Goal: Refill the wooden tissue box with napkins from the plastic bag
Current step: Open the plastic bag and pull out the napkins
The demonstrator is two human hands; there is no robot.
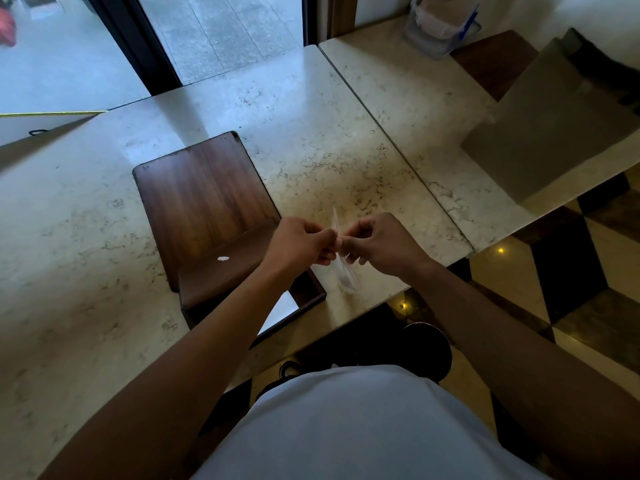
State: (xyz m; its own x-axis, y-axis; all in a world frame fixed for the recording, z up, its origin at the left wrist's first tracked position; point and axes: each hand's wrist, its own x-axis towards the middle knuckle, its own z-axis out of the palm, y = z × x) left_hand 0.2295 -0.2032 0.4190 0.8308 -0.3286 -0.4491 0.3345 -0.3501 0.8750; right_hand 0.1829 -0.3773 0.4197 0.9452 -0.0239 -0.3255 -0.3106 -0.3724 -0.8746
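A dark wooden tissue box (308,299) lies open on the marble table (86,237), its hinged lid (201,199) folded back flat. White napkins (282,315) show inside the box, partly hidden by my left forearm. My left hand (299,242) and my right hand (379,242) meet just right of the box, both pinching a thin clear plastic bag (346,277) that hangs between them over the table. A small white scrap (223,258) lies on the wood.
A second marble table (398,109) adjoins on the right, carrying a clear plastic container (440,26), a dark wooden piece (495,60) and a grey box (550,123). The table's near edge runs under my arms, with patterned floor and a black shoe (429,351) below.
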